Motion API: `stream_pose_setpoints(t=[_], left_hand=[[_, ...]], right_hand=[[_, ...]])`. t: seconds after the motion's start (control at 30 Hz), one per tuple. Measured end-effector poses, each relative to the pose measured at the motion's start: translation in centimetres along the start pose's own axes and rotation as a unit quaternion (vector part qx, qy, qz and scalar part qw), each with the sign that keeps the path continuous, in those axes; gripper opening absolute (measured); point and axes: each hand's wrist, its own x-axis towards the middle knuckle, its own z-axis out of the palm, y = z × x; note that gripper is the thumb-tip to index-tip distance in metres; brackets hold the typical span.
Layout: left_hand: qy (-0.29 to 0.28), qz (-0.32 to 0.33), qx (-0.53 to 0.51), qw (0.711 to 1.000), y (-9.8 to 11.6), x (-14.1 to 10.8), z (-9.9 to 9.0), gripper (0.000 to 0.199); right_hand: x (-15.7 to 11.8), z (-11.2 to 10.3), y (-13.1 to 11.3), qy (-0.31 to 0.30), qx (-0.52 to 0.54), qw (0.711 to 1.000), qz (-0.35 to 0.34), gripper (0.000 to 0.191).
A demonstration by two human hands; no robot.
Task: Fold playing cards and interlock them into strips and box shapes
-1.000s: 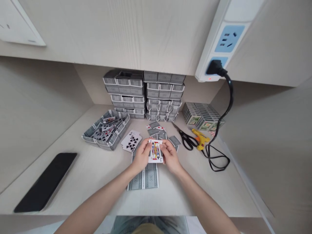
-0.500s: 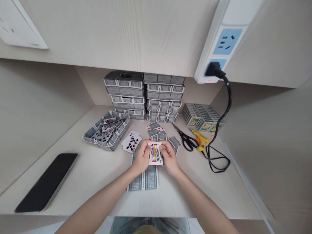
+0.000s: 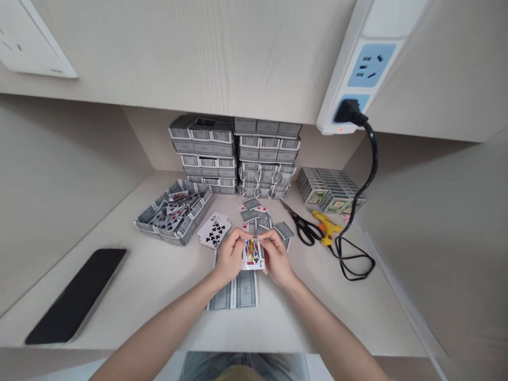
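A jack of clubs playing card (image 3: 253, 255) is pinched face up between my two hands, above the desk. My left hand (image 3: 231, 255) is closed on its left side and my right hand (image 3: 275, 256) on its right, both thumbs at the far edge. That edge is partly hidden under the thumbs. Beneath the hands lies a panel of joined cards (image 3: 238, 292), patterned backs up. Just beyond the fingers are loose cards (image 3: 254, 214), mostly face down. Left of my left hand rests a small pile of face-up clubs (image 3: 215, 231).
A card-built tray (image 3: 180, 235) holds cards and thin tools. Stacked card boxes (image 3: 268, 151) stand behind. Scissors (image 3: 305, 228), a yellow glue gun (image 3: 327, 228) with its black cord, and packed card decks (image 3: 329, 190) are right. A phone (image 3: 77, 296) lies left; a power strip (image 3: 355, 79) hangs above.
Both thumbs have moved from the card's sides to its far edge, meeting near the middle and covering the top of the jack. The other things stay put.
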Motion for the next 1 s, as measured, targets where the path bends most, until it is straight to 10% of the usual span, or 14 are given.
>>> stream_pose_setpoints(t=[0.33,1.0], left_hand=[[-0.035,0.057,0.078,0.995,0.1,0.1,-0.9,0.02],[-0.124,0.014,0.086,0.988,0.1,0.7,-1.0,0.029]], right_hand=[[0.8,-0.7,-0.4,-0.062,-0.041,0.993,0.092,0.042],[0.5,-1.3,-1.1,-0.049,-0.245,0.967,-0.058,0.04]])
